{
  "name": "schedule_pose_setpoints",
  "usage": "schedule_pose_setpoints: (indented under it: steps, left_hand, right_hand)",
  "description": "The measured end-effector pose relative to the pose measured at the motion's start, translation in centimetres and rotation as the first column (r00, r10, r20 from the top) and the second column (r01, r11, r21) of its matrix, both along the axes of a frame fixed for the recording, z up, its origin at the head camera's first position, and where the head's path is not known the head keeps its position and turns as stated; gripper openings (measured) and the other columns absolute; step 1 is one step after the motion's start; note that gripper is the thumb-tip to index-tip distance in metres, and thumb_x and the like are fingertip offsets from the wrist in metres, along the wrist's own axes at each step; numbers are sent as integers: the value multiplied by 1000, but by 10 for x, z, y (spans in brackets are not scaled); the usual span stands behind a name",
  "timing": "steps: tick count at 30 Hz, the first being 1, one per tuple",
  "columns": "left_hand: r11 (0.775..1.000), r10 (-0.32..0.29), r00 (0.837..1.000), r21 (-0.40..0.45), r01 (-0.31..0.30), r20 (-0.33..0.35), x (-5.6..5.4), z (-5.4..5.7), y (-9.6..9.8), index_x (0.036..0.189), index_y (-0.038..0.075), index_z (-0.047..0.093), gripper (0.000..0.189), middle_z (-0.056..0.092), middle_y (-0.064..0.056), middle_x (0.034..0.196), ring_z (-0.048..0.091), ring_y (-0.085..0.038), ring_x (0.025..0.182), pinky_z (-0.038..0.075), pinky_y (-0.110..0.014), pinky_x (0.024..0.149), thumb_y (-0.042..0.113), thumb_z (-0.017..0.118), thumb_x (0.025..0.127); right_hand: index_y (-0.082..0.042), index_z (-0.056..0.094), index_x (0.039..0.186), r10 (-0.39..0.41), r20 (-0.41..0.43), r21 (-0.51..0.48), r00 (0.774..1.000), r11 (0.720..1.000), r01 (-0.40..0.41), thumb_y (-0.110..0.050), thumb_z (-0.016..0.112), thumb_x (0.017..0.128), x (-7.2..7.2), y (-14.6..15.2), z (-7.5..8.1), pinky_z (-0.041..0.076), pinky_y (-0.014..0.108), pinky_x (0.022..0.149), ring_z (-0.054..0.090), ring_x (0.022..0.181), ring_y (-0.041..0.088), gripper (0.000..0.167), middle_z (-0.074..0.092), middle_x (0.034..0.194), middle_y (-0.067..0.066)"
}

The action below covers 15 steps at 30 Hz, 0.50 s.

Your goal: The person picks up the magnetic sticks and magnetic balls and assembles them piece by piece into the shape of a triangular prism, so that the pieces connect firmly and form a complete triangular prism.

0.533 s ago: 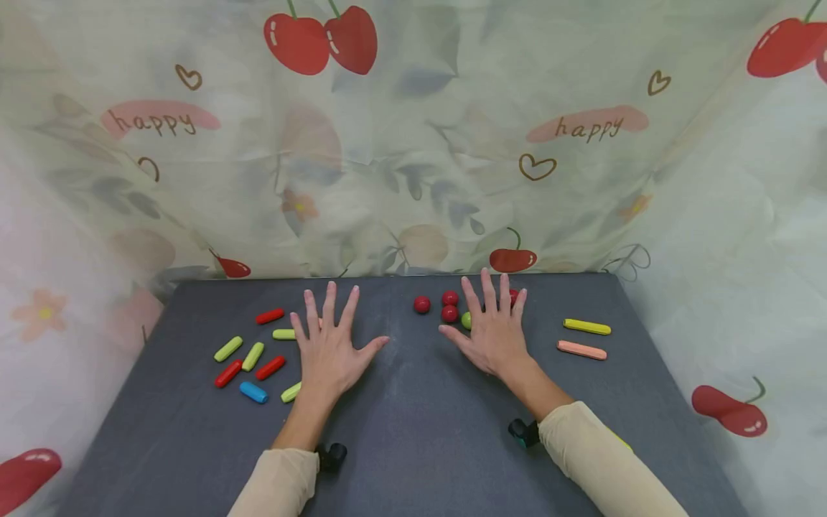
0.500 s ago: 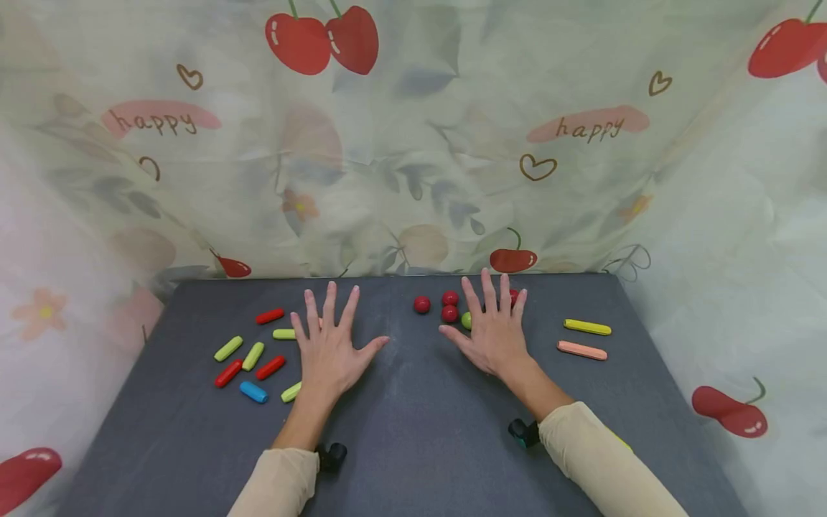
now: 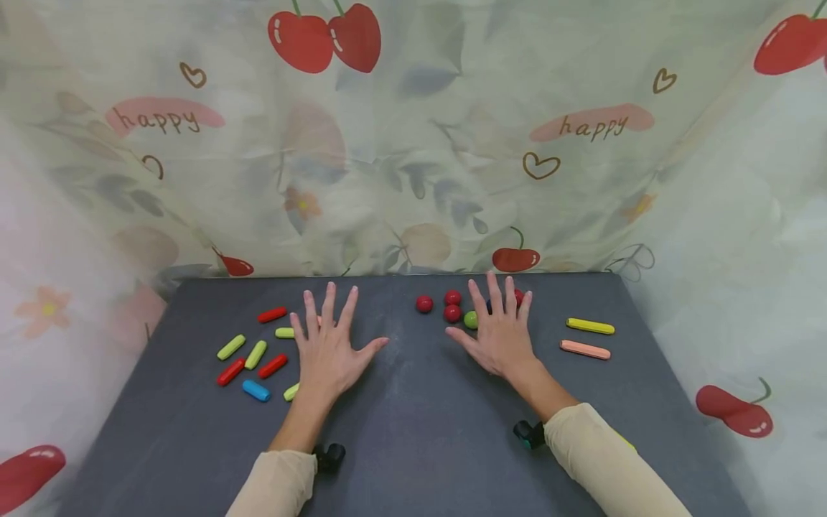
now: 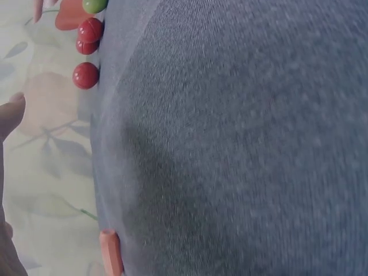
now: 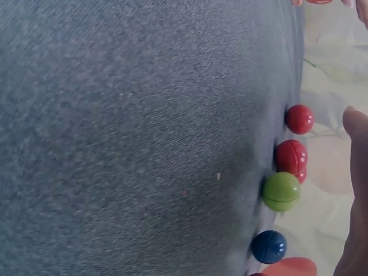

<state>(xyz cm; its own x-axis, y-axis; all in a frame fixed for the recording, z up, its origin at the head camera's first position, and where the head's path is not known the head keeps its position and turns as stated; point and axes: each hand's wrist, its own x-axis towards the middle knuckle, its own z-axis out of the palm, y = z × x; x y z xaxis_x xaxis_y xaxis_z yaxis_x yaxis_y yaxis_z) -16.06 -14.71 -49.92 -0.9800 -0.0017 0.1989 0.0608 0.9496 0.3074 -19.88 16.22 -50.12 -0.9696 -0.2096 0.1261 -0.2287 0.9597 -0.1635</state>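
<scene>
the left hand is held over the dark grey desk, its fingers straight and spread wide. short sticks lie mostly to its left: three red sticks, four lime sticks and a blue stick. a pink stick is mostly covered by its fingers in the head view.

the right hand is also above the desk, fingers wide apart. three red balls sit to its left, a green ball nearer, close to its thumb. a blue ball and another red ball are partly hidden by its fingers from the head camera. farther right, a yellow stick lies just beyond a second pink stick. a patterned curtain hangs behind.
</scene>
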Motion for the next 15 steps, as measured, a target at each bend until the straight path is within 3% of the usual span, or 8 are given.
schedule_pose_setpoints:
  steps: [8, 11, 15]
  left_hand:
    - [999, 32, 999, 29, -32, -4, 13, 4, -20, 164, 40, 7, 107, -2, -4, 175, -17, -39, 159, -2, -75, 120, 82, 60, 81]
    - [998, 42, 999, 47, -41, -10, 21, 7, -30, 164, 38, 10, 108, -1, -5, 175, -16, -40, 159, -1, -75, 120, 80, 63, 81]
    - [996, 50, 999, 73, -49, -19, 30, 9, -43, 164, 37, 10, 109, 2, -8, 174, -15, -41, 159, 0, -76, 120, 78, 65, 80]
  right_hand:
    - [-21, 10, 166, 6, 40, -39, 999, 999, -4, -78, 57, 86, -2, 10, -11, 0, 72, 123, -2, 159, 43, 109, -1, 173, 14]
    - [-18, 14, 165, 5, 33, -62, 999, 998, -3, -75, 64, 84, -3, 13, -14, 9, 70, 124, 5, 158, 44, 110, 4, 172, 17]
    - [-17, 19, 164, -11, 14, -114, 1000, 993, 12, -71, 71, 82, -3, 14, -16, 30, 66, 118, 19, 153, 44, 111, 15, 168, 19]
